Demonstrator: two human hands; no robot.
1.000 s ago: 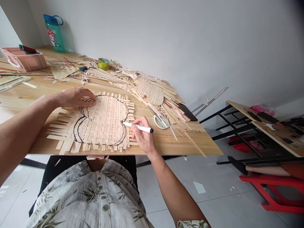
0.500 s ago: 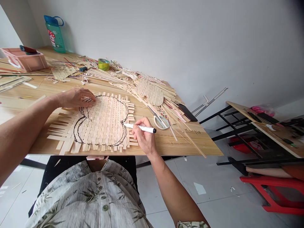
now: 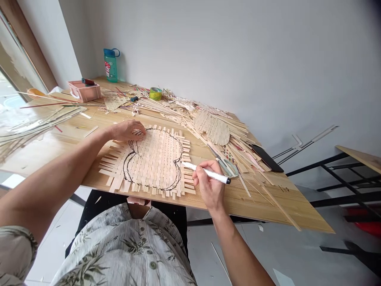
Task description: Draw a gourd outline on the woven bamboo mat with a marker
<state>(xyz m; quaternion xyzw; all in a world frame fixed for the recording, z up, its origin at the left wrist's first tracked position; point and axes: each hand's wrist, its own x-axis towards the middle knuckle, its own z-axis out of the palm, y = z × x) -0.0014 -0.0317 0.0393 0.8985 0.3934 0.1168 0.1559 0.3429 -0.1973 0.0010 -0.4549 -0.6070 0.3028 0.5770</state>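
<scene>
A woven mat of pale wooden strips (image 3: pixel 154 159) lies on the table, with a black heart-like outline drawn on it and loose strip ends sticking out around it. My left hand (image 3: pixel 127 131) rests flat on the mat's far edge, holding nothing. My right hand (image 3: pixel 208 184) grips a white marker with a black end (image 3: pixel 208 173), its tip at the outline's right notch. Steel scissors with pale handles (image 3: pixel 228 167) lie just beyond my right hand.
Loose strips and a woven piece (image 3: pixel 214 128) are piled behind the mat. A pink box (image 3: pixel 85 92), teal bottle (image 3: pixel 111 65), green tape roll (image 3: pixel 155 93) and black phone (image 3: pixel 267 158) stand about. The table's near edge runs before my body.
The view has swung left, so the table sits further right and looks smaller. My right hand and marker have shifted slightly along the mat's right side; my left hand stays in place.
</scene>
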